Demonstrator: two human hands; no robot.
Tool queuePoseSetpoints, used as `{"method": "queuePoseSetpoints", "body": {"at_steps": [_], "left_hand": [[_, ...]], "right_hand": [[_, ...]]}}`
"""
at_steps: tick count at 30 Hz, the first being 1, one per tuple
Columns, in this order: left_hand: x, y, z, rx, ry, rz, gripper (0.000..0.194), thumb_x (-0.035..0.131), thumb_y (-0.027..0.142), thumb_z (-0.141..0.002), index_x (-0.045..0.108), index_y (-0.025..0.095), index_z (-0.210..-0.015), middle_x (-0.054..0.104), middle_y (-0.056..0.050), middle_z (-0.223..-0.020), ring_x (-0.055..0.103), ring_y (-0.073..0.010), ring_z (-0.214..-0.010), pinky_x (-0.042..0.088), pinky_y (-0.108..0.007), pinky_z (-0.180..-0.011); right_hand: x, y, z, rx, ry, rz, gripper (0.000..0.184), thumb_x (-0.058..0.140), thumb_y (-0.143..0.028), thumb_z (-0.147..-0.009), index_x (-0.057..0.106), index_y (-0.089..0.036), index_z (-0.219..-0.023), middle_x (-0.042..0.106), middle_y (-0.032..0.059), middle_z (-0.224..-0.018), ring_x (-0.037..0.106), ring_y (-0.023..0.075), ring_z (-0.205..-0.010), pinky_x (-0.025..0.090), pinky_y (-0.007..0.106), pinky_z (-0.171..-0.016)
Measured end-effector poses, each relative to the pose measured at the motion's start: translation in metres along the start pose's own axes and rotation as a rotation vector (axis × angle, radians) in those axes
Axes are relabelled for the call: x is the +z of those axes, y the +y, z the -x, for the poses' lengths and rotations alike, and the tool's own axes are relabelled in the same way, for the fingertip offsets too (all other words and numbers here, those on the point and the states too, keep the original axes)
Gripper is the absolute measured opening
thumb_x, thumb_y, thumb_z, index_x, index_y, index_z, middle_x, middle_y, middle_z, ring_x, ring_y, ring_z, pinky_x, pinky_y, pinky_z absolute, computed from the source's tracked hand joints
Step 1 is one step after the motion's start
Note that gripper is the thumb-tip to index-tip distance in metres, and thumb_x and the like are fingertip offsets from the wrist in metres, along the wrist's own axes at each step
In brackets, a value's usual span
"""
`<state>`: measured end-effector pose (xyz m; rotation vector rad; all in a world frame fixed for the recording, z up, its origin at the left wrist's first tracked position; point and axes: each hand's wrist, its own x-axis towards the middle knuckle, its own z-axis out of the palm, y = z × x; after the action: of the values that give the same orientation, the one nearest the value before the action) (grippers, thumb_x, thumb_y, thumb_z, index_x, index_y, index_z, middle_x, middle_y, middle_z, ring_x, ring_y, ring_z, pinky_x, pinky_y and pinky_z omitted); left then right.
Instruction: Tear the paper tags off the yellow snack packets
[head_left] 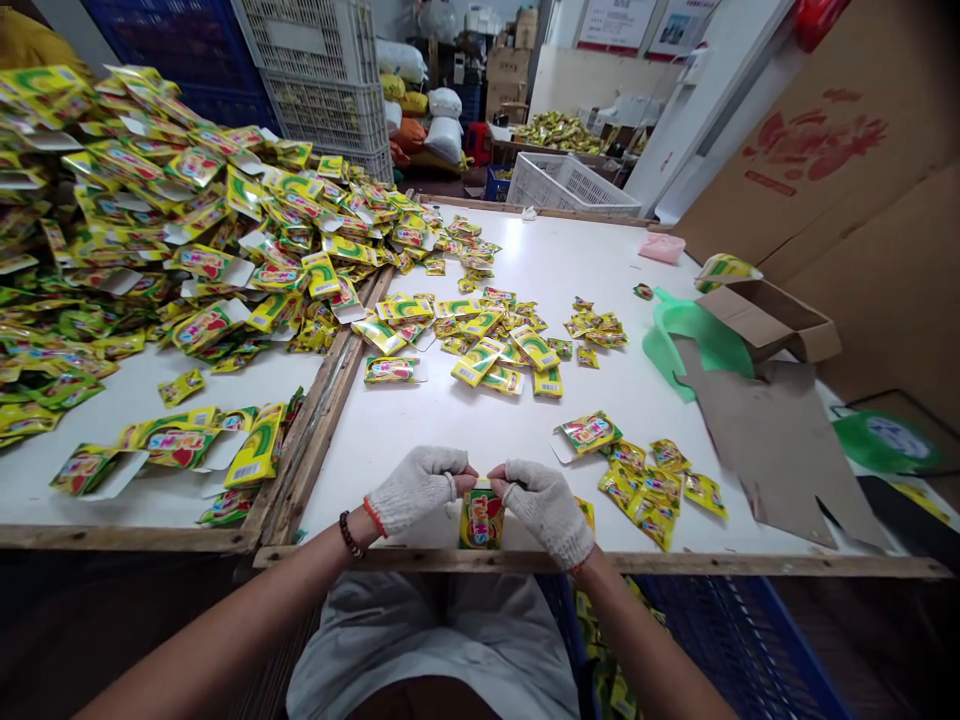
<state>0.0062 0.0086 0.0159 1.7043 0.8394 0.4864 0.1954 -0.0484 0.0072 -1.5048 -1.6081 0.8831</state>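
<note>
Both hands wear white knit gloves with bare fingertips. Between them, at the table's front edge, stands a small yellow-and-green candy box, its printed face toward me. My left hand pinches the box's top left corner, and my right hand pinches its top right corner. The top edge lies partly behind my fingers. Just right of my right hand are several small yellow candy packets and an open-ended box on its side. Ahead of my hands lies a loose group of boxes and packets.
A large heap of boxes and packets covers the left table, past a wooden divider strip. Torn cardboard, a green plastic piece and an open carton lie at right. Below the table is a blue crate.
</note>
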Motion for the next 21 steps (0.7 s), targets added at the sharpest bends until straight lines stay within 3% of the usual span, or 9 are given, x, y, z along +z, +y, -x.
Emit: {"method": "queuePoseSetpoints", "body": {"at_steps": [3, 7, 11, 13, 16, 19, 21], "left_hand": [[0.002, -0.001, 0.01, 0.15, -0.043, -0.117, 0.025, 0.046, 0.029, -0.087, 0.065, 0.014, -0.078, 0.057, -0.002, -0.071, 0.052, -0.013, -0.069, 0.04, -0.022, -0.064], [0.006, 0.002, 0.025, 0.375, -0.049, -0.437, 0.026, 0.042, 0.022, -0.088, 0.063, 0.016, -0.076, 0.055, -0.005, -0.075, 0.05, -0.0145, -0.07, 0.039, -0.024, -0.066], [-0.005, 0.009, 0.012, 0.452, -0.145, -0.581, 0.023, 0.046, 0.029, -0.088, 0.064, 0.018, -0.082, 0.058, -0.007, -0.085, 0.055, -0.0174, -0.084, 0.043, -0.025, -0.078], [-0.026, 0.007, -0.009, 0.368, -0.055, -0.682, 0.019, 0.051, 0.032, -0.086, 0.064, 0.019, -0.091, 0.059, -0.007, -0.096, 0.054, -0.0191, -0.097, 0.042, -0.026, -0.088], [-0.072, -0.005, -0.045, 0.068, 0.216, -0.875, 0.029, 0.055, 0.024, -0.08, 0.057, 0.018, -0.108, 0.053, -0.009, -0.116, 0.052, -0.0207, -0.105, 0.042, -0.029, -0.092], [-0.115, -0.022, -0.072, -0.062, 0.303, -0.93, 0.035, 0.052, 0.013, -0.075, 0.056, 0.015, -0.109, 0.052, -0.014, -0.118, 0.047, -0.028, -0.112, 0.036, -0.04, -0.097], [-0.13, -0.03, -0.081, -0.13, 0.319, -0.94, 0.034, 0.055, 0.014, -0.072, 0.057, 0.015, -0.106, 0.053, -0.015, -0.118, 0.045, -0.0317, -0.114, 0.033, -0.045, -0.098]], "right_hand": [[-0.008, 0.001, 0.006, -0.086, -0.07, -0.012, 0.017, 0.055, -0.022, -0.08, 0.072, -0.021, -0.081, 0.071, 0.0032, -0.079, 0.064, 0.0175, -0.074, 0.051, 0.028, -0.07], [-0.008, 0.005, 0.017, -0.249, -0.144, -0.039, 0.023, 0.054, -0.019, -0.081, 0.071, -0.023, -0.096, 0.069, 0.0053, -0.098, 0.064, 0.0178, -0.088, 0.052, 0.029, -0.077], [0.001, 0.005, 0.017, -0.253, -0.097, 0.034, 0.026, 0.049, -0.013, -0.078, 0.07, -0.023, -0.09, 0.069, 0.0046, -0.089, 0.064, 0.017, -0.08, 0.052, 0.027, -0.072], [-0.011, -0.002, 0.017, -0.195, -0.002, 0.073, 0.022, 0.047, -0.016, -0.078, 0.068, -0.021, -0.084, 0.068, 0.0044, -0.081, 0.063, 0.0171, -0.074, 0.052, 0.026, -0.067], [-0.061, -0.019, 0.029, -0.086, 0.131, 0.222, 0.02, 0.048, -0.029, -0.083, 0.064, -0.02, -0.076, 0.065, 0.0032, -0.069, 0.06, 0.0171, -0.062, 0.049, 0.024, -0.054], [-0.122, -0.035, 0.054, -0.038, 0.333, 0.471, 0.033, 0.052, -0.046, -0.082, 0.061, -0.02, -0.064, 0.06, 0.0031, -0.059, 0.055, 0.0181, -0.056, 0.044, 0.026, -0.049], [-0.141, -0.037, 0.068, -0.027, 0.426, 0.506, 0.036, 0.053, -0.05, -0.081, 0.061, -0.02, -0.063, 0.06, 0.0032, -0.058, 0.055, 0.0181, -0.055, 0.043, 0.026, -0.049]]}}
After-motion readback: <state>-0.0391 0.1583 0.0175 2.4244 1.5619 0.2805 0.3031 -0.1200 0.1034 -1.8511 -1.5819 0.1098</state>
